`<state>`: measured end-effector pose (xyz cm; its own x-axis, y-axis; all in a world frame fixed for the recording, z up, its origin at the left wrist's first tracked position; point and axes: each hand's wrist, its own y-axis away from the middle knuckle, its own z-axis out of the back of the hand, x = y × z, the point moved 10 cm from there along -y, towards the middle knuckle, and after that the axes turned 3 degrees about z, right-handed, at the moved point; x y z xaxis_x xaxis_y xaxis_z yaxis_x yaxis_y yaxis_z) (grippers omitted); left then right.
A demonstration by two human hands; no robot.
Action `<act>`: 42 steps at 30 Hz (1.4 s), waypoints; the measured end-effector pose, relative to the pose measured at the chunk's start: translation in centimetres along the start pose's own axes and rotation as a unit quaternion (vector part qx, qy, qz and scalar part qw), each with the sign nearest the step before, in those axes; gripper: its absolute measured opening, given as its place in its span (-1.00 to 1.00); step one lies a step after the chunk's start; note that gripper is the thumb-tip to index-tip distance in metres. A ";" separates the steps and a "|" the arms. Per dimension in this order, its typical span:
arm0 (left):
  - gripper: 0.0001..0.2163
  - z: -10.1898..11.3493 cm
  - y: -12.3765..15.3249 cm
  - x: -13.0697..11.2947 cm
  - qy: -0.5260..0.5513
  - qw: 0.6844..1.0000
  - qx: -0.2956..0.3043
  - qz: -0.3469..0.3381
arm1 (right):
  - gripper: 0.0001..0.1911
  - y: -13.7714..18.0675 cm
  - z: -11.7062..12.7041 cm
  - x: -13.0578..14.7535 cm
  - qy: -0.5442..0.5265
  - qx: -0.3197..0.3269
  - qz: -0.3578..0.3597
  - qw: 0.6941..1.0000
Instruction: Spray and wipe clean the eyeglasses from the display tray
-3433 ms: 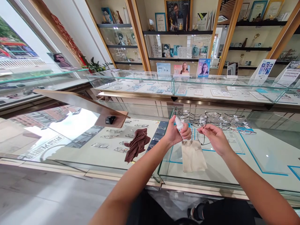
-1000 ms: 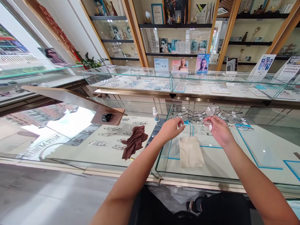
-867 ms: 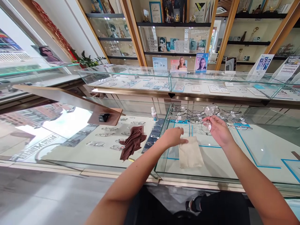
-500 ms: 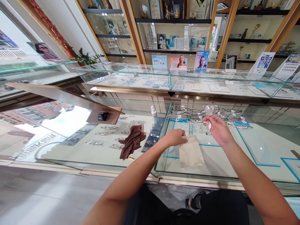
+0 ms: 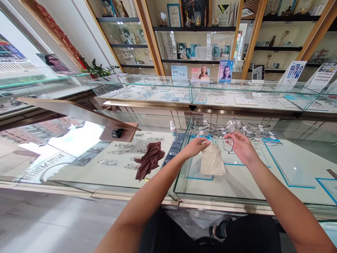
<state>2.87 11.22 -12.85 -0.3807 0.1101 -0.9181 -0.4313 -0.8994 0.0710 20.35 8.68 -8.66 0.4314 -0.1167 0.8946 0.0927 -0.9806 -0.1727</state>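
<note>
My right hand (image 5: 242, 146) pinches a pair of thin-framed eyeglasses (image 5: 228, 144) with round lenses, held upright on end above the glass counter. From my left hand (image 5: 197, 147), closed on its top edge, hangs a beige cleaning cloth (image 5: 212, 161). The cloth and the eyeglasses are close together, with a small gap between them. Behind my hands, several rows of eyeglass frames (image 5: 201, 125) lie on the counter top. To the left a crumpled brown cloth (image 5: 149, 160) rests on the glass, and a white spray bottle (image 5: 172, 127) stands farther back.
A tilted wooden-backed mirror (image 5: 118, 131) stands on the left of the glass counter (image 5: 244, 189). Across the aisle runs another glass display case (image 5: 158, 91) with small signs on top. Shelves (image 5: 195, 28) and a green plant (image 5: 97, 68) are behind it.
My left hand has risen slightly, lifting the beige cloth up and a little left. The eyeglasses in my right hand have shifted slightly left and down. The camera view has tilted slightly upward.
</note>
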 end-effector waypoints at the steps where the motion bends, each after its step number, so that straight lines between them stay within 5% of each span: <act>1: -0.43 0.2 0.1 -0.4 0.016 1.000 -0.008 -0.008 | -0.64 0.0 -0.1 -0.1 -0.001 0.000 -0.001 1.000; 9: -0.52 1.3 1.2 -3.2 0.140 0.985 -0.076 -0.058 | -0.65 0.1 -1.0 0.0 -0.004 0.017 0.008 1.000; 16: -0.61 3.5 2.2 -8.5 0.090 0.976 -0.107 -0.168 | -0.64 -1.5 -2.3 1.3 -0.015 0.045 -0.006 0.999; 21: -0.59 6.2 2.4 -14.6 0.092 0.962 -0.126 -0.224 | -0.65 -3.4 -5.9 6.1 -0.024 0.120 0.043 0.991; 26: -0.66 8.7 3.4 -18.9 0.103 0.943 -0.171 -0.267 | -0.68 -4.6 -8.2 11.7 0.012 0.104 0.153 0.983; 32: -0.67 9.3 5.4 -19.6 0.116 0.922 -0.213 -0.301 | -0.70 -3.9 -9.1 13.1 0.013 0.069 0.197 0.978; 42: -0.69 6.9 6.6 -20.0 0.044 0.912 -0.237 -0.332 | -0.72 -3.6 -9.1 12.0 0.051 0.023 0.239 0.969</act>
<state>1.99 5.99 8.70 -0.0881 0.6816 -0.7264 -0.1332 -0.7307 -0.6696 17.08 9.36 6.43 0.3436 -0.5731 0.7440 -0.0548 -0.8031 -0.5933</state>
